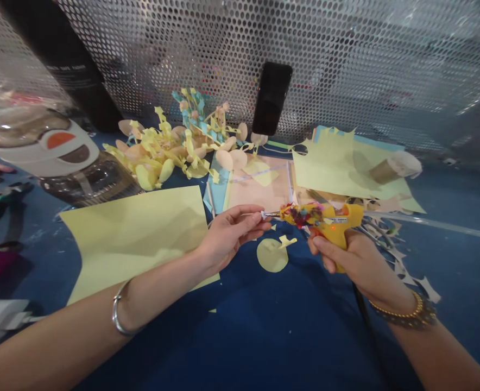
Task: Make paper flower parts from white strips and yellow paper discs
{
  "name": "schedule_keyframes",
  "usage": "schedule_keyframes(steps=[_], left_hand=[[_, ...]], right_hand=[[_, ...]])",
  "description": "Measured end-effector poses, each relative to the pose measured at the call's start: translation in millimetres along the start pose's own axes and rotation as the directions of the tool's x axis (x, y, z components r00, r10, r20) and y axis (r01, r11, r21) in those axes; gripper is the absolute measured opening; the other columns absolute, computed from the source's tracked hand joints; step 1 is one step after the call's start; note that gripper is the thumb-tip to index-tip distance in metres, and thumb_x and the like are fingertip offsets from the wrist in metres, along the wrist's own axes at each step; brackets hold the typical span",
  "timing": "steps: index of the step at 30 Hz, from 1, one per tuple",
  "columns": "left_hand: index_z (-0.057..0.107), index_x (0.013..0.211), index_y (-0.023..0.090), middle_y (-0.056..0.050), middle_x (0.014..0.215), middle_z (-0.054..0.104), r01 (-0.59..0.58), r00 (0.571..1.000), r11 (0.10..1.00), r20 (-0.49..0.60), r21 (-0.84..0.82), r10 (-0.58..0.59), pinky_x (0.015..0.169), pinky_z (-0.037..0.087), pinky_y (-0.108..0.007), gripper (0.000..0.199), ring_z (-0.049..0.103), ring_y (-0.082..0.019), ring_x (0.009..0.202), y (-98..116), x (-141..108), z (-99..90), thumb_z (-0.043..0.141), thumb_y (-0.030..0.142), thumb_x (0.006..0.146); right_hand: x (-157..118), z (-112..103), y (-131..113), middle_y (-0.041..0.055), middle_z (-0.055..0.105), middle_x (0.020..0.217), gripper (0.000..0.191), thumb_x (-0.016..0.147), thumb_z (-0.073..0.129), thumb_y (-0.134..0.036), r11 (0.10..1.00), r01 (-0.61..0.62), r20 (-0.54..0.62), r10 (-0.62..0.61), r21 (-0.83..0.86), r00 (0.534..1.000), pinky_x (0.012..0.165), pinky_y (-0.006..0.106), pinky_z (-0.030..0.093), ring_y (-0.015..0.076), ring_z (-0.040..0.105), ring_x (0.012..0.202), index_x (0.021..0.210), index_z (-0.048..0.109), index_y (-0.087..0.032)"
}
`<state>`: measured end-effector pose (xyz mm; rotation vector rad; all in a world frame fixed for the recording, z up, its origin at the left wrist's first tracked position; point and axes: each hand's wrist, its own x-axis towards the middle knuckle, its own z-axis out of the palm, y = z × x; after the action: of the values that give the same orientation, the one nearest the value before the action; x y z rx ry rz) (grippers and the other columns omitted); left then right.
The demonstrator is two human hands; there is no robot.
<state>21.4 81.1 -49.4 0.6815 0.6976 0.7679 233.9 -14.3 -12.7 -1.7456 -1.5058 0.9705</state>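
Note:
My right hand (348,258) is wrapped round the handle of a yellow hot glue gun (333,231), whose orange light is lit. A clear glue stick (439,220) runs out of its back. Dried, coloured scraps coat the front of the gun. Its metal nozzle points left and meets a small whitish piece (264,215) pinched in the fingertips of my left hand (234,231); I cannot tell what that piece is. Just below the nozzle, a pale yellow paper disc (271,256) lies on the blue table, with a small cut paper strip (288,241) over its edge.
Yellow paper sheets (142,228) lie left and back right. Behind are cut paper flowers and leaves (162,146), and a phone (272,98) leans on the perforated metal panel (223,43). A big jar (56,152) stands left. Paper offcuts (403,260) and the gun's cord (366,315) are right.

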Motion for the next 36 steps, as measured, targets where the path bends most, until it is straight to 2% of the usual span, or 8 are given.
schedule_keyframes(steps=[7, 13, 26, 30, 34, 36], left_hand=[[0.070, 0.088, 0.016, -0.003, 0.078, 0.076, -0.005, 1.000, 1.000, 0.009, 0.001, 0.005, 0.068, 0.054, -0.018, 0.014, 0.072, -0.012, 0.074, -1.0, -1.3, 0.2, 0.075, 0.019, 0.076], [0.070, 0.087, 0.016, -0.003, 0.078, 0.076, 0.001, 1.000, 1.000, 0.003, -0.004, -0.001, 0.067, 0.054, -0.017, 0.013, 0.072, -0.011, 0.074, 0.3, -0.8, 0.9, 0.075, 0.018, 0.075], [0.070, 0.086, 0.015, -0.003, 0.076, 0.075, -0.001, 1.000, 1.000, -0.005, -0.009, 0.001, 0.067, 0.054, -0.018, 0.015, 0.072, -0.013, 0.074, 0.0, -1.2, 0.9, 0.077, 0.018, 0.073], [0.070, 0.085, 0.015, -0.003, 0.076, 0.075, 0.001, 1.000, 1.000, -0.010, -0.015, -0.002, 0.067, 0.054, -0.018, 0.015, 0.072, -0.013, 0.073, 1.0, -0.7, 1.4, 0.077, 0.018, 0.072], [0.070, 0.085, 0.015, -0.003, 0.076, 0.075, 0.001, 1.000, 1.000, -0.016, -0.017, -0.001, 0.066, 0.054, -0.017, 0.015, 0.072, -0.012, 0.073, 1.0, -0.5, 1.4, 0.077, 0.017, 0.073], [0.070, 0.085, 0.015, -0.003, 0.076, 0.075, 0.000, 1.000, 1.000, -0.016, -0.013, 0.000, 0.066, 0.054, -0.017, 0.014, 0.072, -0.012, 0.073, 0.8, -0.3, 1.0, 0.077, 0.016, 0.073]], right_hand=[[0.6, -0.3, -0.3, -0.0033, 0.053, 0.046, 0.039, 0.089, 0.054, -0.050, 1.000, -0.007, 0.007, 0.007, 0.001, 1.000, 0.055, 0.026, 0.041, 0.0127, 0.051, 0.048, 0.063, 0.059, -0.021], [0.2, -0.8, 0.9, -0.0029, 0.053, 0.046, 0.040, 0.089, 0.054, -0.048, 1.000, -0.009, 0.002, 0.009, -0.018, 1.000, 0.058, 0.026, 0.042, 0.0131, 0.052, 0.050, 0.060, 0.057, -0.021], [-0.2, -1.4, 0.7, -0.0022, 0.054, 0.045, 0.040, 0.088, 0.054, -0.049, 0.999, -0.003, -0.006, 0.003, -0.044, 1.000, 0.050, 0.026, 0.041, 0.0125, 0.050, 0.045, 0.059, 0.058, -0.022], [0.4, -1.4, 0.5, -0.0023, 0.054, 0.045, 0.041, 0.088, 0.053, -0.050, 0.996, 0.008, -0.026, -0.010, -0.088, 1.000, 0.051, 0.026, 0.042, 0.0130, 0.052, 0.046, 0.060, 0.059, -0.021], [0.1, -2.1, 0.4, 0.0006, 0.060, 0.052, 0.048, 0.088, 0.053, -0.050, 0.982, 0.033, -0.053, -0.044, -0.187, 0.998, 0.058, 0.027, 0.047, 0.0147, 0.058, 0.053, 0.049, 0.054, -0.022], [-1.3, -1.6, 1.5, 0.0014, 0.062, 0.054, 0.049, 0.087, 0.053, -0.051, 0.972, 0.024, -0.075, -0.042, -0.232, 0.996, 0.057, 0.028, 0.047, 0.0161, 0.060, 0.054, 0.048, 0.053, -0.022]])
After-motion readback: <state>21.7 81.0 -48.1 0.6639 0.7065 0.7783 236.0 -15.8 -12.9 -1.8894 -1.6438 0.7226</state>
